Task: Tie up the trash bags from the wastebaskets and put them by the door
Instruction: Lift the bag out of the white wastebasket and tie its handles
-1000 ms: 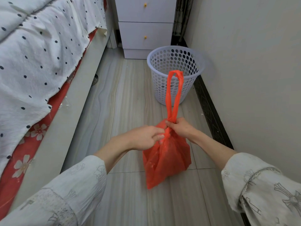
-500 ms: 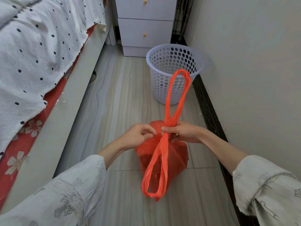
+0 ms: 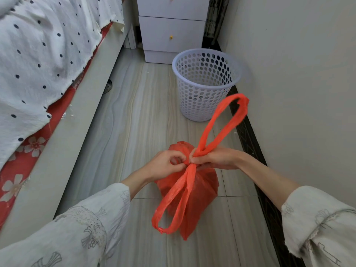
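Observation:
A red plastic trash bag [image 3: 194, 197] hangs above the tiled floor, held at its neck by both hands. My left hand [image 3: 165, 166] pinches the twisted neck from the left. My right hand [image 3: 213, 158] grips the crossing of the two handles from the right. One handle loop [image 3: 229, 120] rises up and to the right. The other loop [image 3: 173, 207] hangs down in front of the bag. The lavender perforated wastebasket [image 3: 204, 87] stands farther back beside the wall, with no liner visible inside.
A bed [image 3: 48, 60] with a dotted white cover and red floral sheet runs along the left. A white drawer cabinet [image 3: 171, 31] stands at the far end. The wall [image 3: 298, 74] with a dark skirting board closes the right side. Tiled floor lies between.
The single upright handle loop has been split: one loop now falls toward me in front of the bag, the other leans right. Both hands have stayed at the bag's neck.

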